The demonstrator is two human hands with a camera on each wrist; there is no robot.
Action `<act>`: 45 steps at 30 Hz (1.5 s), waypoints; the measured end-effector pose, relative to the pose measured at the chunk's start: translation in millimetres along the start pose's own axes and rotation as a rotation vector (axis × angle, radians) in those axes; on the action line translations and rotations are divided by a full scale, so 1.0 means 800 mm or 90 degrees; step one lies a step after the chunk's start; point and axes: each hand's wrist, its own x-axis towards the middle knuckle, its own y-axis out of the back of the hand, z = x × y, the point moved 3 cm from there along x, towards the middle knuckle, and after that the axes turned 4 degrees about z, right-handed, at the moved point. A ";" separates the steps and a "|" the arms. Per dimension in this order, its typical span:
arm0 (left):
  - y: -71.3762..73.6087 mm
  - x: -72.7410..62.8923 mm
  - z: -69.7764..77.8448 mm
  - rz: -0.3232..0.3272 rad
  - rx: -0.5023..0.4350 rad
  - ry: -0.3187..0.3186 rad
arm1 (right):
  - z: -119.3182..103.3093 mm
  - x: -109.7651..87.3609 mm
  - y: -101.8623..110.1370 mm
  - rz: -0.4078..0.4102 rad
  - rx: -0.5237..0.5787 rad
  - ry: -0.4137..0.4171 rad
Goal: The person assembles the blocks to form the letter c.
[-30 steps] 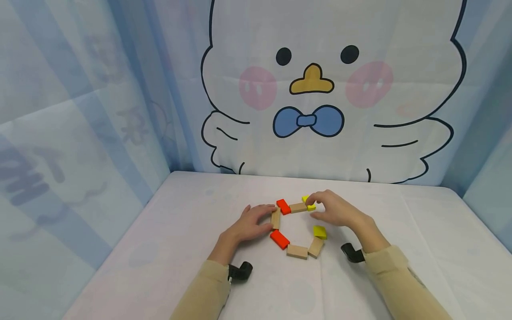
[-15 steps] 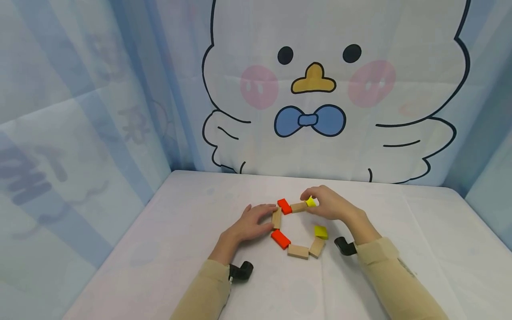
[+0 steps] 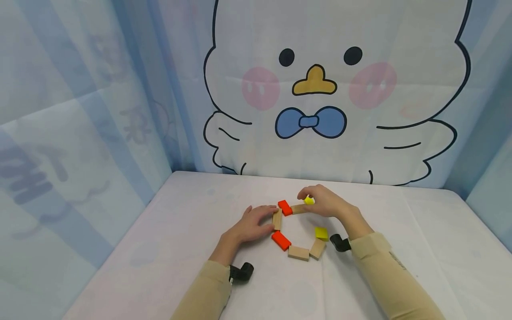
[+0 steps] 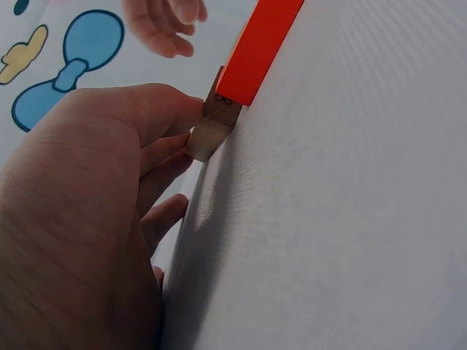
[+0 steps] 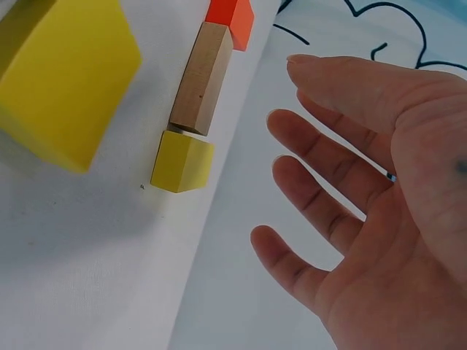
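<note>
In the head view, my left hand [image 3: 253, 223] rests at the outer side of a plain wooden block [image 3: 277, 219] on the ring's left. Its thumb lies by the near end and its fingertips by the far end. The left wrist view shows the thumb tip against that wooden block [image 4: 211, 127], just behind a red block [image 4: 259, 55]. My right hand [image 3: 327, 202] hovers over the ring's far right, fingers spread and holding nothing. Under it are a yellow block [image 3: 309, 200] and a wooden block [image 3: 298, 209]; in the right wrist view the yellow block [image 5: 180, 162] stands end to end with the wooden block [image 5: 202, 80].
Other blocks continue the ring: a far red block [image 3: 285, 207], a near red block [image 3: 281, 240], two near wooden blocks [image 3: 298, 253] and a right yellow block [image 3: 321, 233]. A white cloth covers the table [image 3: 160, 266]; a printed curtain [image 3: 312, 146] hangs behind.
My right hand has shifted left over the far yellow block, which has turned in line with the wooden block beside it; the fingers now hold nothing. The left hand stays in place.
</note>
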 end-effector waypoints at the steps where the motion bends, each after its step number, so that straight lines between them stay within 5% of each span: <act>1: 0.000 0.000 0.000 -0.001 0.001 0.001 | 0.000 0.001 0.000 -0.001 0.000 0.000; 28: 0.002 -0.002 0.002 0.001 -0.004 -0.005 | -0.006 0.032 -0.023 -0.051 0.028 -0.042; 45: 0.003 -0.002 0.002 0.004 -0.004 -0.010 | -0.008 0.045 -0.037 -0.074 0.020 -0.025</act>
